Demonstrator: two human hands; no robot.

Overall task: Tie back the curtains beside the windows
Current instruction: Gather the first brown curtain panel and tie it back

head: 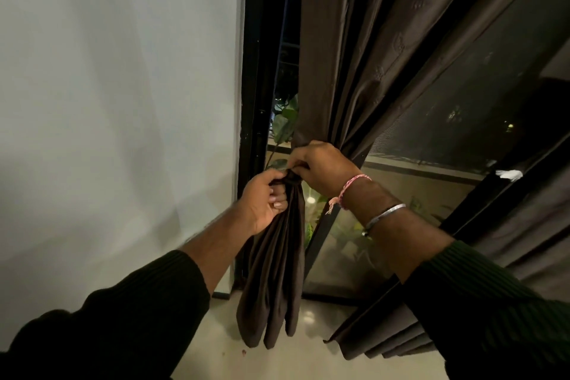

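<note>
While both hands, left hand (265,197) and right hand (320,168), clutch the bunched curtain (274,271), cinching the knot evenly seems best.

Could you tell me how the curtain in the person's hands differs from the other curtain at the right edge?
The gathered curtain is cinched into a narrow bundle; the right curtain hangs loose in open pleats. The left hand grips the bundle below the knot and the right hand pinches at the knot; neither hand touches the right curtain. Both are dark brown fabric and reach toward the floor.
</note>
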